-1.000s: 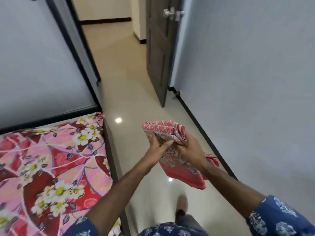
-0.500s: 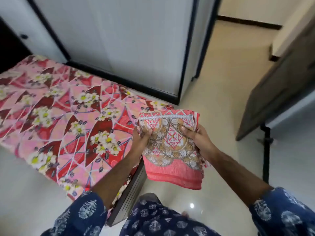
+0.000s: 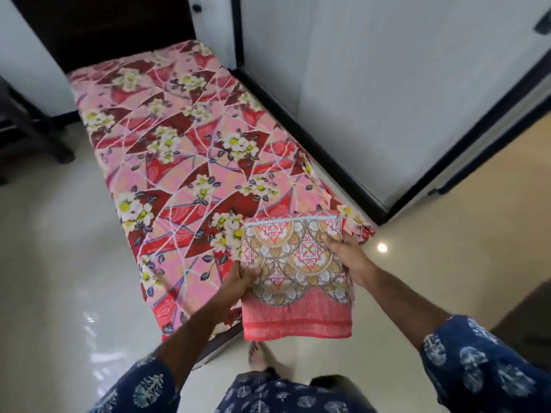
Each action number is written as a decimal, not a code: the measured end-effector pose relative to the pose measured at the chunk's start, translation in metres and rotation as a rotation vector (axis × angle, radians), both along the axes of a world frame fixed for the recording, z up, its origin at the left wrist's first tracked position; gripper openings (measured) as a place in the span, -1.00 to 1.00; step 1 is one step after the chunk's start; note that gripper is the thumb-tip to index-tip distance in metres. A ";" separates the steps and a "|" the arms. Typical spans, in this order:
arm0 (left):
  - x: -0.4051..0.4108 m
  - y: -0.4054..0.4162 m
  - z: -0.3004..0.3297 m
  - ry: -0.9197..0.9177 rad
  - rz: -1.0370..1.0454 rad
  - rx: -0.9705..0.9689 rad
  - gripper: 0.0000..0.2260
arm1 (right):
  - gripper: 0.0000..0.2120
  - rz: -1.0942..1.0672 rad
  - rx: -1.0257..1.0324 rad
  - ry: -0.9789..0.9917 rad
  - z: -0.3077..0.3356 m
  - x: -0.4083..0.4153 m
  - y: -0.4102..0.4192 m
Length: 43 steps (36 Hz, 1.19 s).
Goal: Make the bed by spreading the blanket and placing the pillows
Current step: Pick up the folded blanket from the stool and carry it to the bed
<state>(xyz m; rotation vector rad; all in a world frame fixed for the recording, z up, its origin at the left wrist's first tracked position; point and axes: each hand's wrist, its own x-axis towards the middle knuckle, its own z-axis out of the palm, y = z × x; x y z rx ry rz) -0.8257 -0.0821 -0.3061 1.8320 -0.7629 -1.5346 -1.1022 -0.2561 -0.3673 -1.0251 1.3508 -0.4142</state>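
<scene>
A folded blanket (image 3: 295, 281), coral red with an orange and white medallion print, hangs over the bed's near right corner. My left hand (image 3: 241, 277) grips its left edge and my right hand (image 3: 343, 254) grips its upper right part with the thumb on top. The narrow bed (image 3: 185, 162) stretches away from me, covered by a pink and red sheet with white and yellow flowers. No pillow is in view.
A dark headboard (image 3: 113, 28) stands at the far end. White wardrobe doors (image 3: 372, 84) with black frames run along the bed's right side. Dark furniture (image 3: 26, 135) stands at far left. Glossy cream floor (image 3: 59, 263) lies left of the bed; my bare foot (image 3: 258, 354) is below the blanket.
My view has swung from the doorway and hall round to the whole bed. Both hands kept hold of the folded blanket, which now hangs flat over the bed's near corner.
</scene>
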 end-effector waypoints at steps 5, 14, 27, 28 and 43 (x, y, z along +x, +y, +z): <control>0.013 -0.028 -0.012 0.005 0.091 0.001 -0.55 | 0.13 0.117 0.002 0.049 -0.002 0.029 -0.058; 0.010 -0.091 -0.023 -0.028 0.335 -0.064 -0.48 | 0.02 0.199 0.050 0.011 0.048 0.076 -0.141; -0.015 -0.167 -0.152 -0.518 -0.068 0.118 -0.52 | -0.73 0.758 -0.260 0.381 -0.106 0.078 -0.206; -0.017 -0.168 -0.163 -0.521 -0.097 0.126 -0.53 | -0.68 0.801 -0.267 0.386 -0.119 0.076 -0.203; -0.022 -0.186 -0.263 -0.559 0.109 0.137 -0.22 | -0.29 0.519 -0.409 0.442 -0.220 0.077 -0.222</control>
